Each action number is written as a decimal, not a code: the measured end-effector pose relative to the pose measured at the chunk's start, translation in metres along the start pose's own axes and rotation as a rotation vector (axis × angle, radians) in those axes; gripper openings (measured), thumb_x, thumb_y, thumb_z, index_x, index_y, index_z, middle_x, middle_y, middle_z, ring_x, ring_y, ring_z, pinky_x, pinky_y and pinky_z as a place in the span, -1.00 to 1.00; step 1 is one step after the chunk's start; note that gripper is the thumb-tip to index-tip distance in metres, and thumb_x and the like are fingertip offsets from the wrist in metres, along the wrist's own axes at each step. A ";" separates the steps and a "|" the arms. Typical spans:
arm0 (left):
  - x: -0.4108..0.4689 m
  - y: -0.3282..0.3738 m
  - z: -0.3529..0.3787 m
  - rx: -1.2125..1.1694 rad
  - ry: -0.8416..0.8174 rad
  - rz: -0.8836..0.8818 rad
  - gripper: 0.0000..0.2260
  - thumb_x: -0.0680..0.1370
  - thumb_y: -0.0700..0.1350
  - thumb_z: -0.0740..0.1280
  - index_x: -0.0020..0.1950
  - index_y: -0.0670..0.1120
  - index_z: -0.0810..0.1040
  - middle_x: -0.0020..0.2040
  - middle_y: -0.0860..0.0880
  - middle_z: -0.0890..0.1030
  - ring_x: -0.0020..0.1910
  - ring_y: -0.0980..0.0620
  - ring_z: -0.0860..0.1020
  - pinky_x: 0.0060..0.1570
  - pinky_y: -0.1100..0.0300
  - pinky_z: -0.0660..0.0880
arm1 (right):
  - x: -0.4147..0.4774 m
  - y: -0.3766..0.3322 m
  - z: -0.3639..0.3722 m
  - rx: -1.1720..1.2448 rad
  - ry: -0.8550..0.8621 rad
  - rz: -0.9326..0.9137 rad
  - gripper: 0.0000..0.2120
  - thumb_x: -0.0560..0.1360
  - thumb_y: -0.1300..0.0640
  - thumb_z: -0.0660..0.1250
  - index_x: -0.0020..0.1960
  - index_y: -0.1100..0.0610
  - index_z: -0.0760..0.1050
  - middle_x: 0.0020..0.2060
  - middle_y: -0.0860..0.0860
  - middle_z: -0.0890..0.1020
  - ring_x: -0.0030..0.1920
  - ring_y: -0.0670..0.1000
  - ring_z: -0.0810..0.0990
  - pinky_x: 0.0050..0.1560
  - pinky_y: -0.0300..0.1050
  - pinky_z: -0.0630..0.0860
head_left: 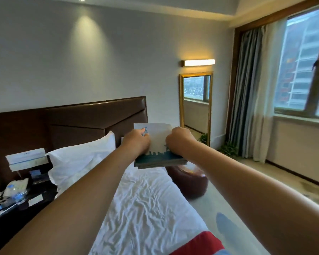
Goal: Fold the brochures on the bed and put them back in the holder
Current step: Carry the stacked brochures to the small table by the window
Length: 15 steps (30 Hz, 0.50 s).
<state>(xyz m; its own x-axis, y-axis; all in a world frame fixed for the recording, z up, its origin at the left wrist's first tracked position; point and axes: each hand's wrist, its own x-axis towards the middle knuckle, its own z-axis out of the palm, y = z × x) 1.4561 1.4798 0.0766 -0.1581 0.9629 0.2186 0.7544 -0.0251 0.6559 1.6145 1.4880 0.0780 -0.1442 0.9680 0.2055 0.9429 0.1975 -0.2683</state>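
I hold a stack of brochures (157,144) up in the air above the white bed (151,203); the top one is pale with a dark teal skyline along its lower edge. My left hand (136,142) grips the stack's left side, fingers curled over the top sheet. My right hand (179,140) grips the right side in the same way. A clear holder (26,159) with a few white and blue brochures in it stands on the nightstand at the left, apart from both hands.
A dark nightstand (35,196) holds water bottles (15,190) and small items. White pillows (81,162) lean on the brown headboard (92,120). A brown pouf (190,183) sits on the floor right of the bed. A red cloth (199,243) lies at the bed's near end.
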 end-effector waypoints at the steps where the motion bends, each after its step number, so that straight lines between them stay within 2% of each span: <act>1: 0.000 0.014 0.012 -0.005 -0.028 0.042 -0.58 0.70 -0.01 0.11 0.57 0.00 0.34 0.44 -0.16 0.47 0.07 -0.07 0.47 0.12 0.11 0.43 | -0.010 0.014 -0.005 0.047 0.011 0.075 -0.88 0.62 0.18 0.25 0.07 0.21 0.53 -0.15 0.08 0.46 0.10 0.20 0.59 -0.06 -0.04 0.45; 3: -0.004 0.044 0.039 -0.018 -0.092 0.125 -0.57 0.69 0.00 0.11 0.57 0.01 0.35 0.44 -0.16 0.47 0.13 -0.09 0.50 0.11 0.13 0.42 | -0.033 0.046 -0.016 0.137 0.047 0.213 -0.80 0.63 0.14 0.31 0.18 0.21 0.58 -0.06 0.09 0.47 0.07 0.13 0.59 -0.07 -0.07 0.46; 5: -0.012 0.078 0.071 -0.047 -0.169 0.202 -0.58 0.68 0.01 0.14 0.55 0.03 0.37 0.45 -0.15 0.46 0.21 -0.13 0.51 0.14 0.14 0.41 | -0.058 0.083 -0.030 0.218 0.084 0.342 -0.83 0.62 0.17 0.28 0.14 0.20 0.58 -0.06 0.09 0.52 0.09 0.15 0.61 -0.16 -0.12 0.44; 7: -0.023 0.116 0.103 -0.086 -0.228 0.286 -0.60 0.66 0.02 0.18 0.51 0.02 0.43 0.40 -0.13 0.51 0.09 -0.06 0.51 0.07 0.18 0.40 | -0.088 0.123 -0.047 0.216 0.208 0.473 -0.91 0.58 0.19 0.25 0.01 0.18 0.51 -0.13 0.09 0.51 0.08 0.20 0.62 -0.26 -0.15 0.40; 8: -0.033 0.138 0.122 -0.114 -0.257 0.337 -0.61 0.66 0.03 0.20 0.49 0.02 0.45 0.36 -0.11 0.54 0.03 -0.01 0.49 0.05 0.19 0.39 | -0.107 0.144 -0.057 0.207 0.257 0.518 -0.90 0.58 0.18 0.26 0.01 0.19 0.52 -0.12 0.10 0.53 0.07 0.20 0.62 -0.25 -0.14 0.41; 11: -0.067 0.199 0.175 -0.195 -0.355 0.468 -0.60 0.64 0.06 0.24 0.48 0.02 0.46 0.19 -0.07 0.58 0.00 -0.01 0.52 0.08 0.15 0.46 | -0.160 0.206 -0.086 0.159 0.355 0.646 -0.78 0.60 0.15 0.28 0.15 0.24 0.58 0.04 0.16 0.61 -0.07 0.11 0.56 -0.12 -0.09 0.45; 13: -0.096 0.239 0.210 -0.256 -0.432 0.523 -0.59 0.63 0.05 0.27 0.47 0.01 0.47 0.10 -0.02 0.54 0.01 -0.01 0.52 0.10 0.15 0.46 | -0.195 0.247 -0.104 0.142 0.397 0.745 -0.81 0.59 0.15 0.26 0.11 0.20 0.56 -0.04 0.15 0.60 -0.19 0.05 0.48 -0.12 -0.13 0.39; 15: -0.126 0.281 0.245 -0.327 -0.551 0.537 -0.58 0.61 0.04 0.32 0.47 0.00 0.47 0.15 -0.02 0.57 0.02 0.03 0.54 0.10 0.15 0.50 | -0.232 0.289 -0.123 0.108 0.439 0.861 -0.86 0.56 0.13 0.28 0.05 0.16 0.56 -0.14 0.11 0.55 -0.26 0.00 0.45 -0.14 -0.13 0.39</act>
<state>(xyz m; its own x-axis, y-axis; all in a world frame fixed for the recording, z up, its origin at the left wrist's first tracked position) 1.8441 1.4170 0.0563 0.5685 0.7891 0.2328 0.4017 -0.5132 0.7584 1.9570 1.3016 0.0691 0.7274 0.6484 0.2249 0.6374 -0.5168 -0.5716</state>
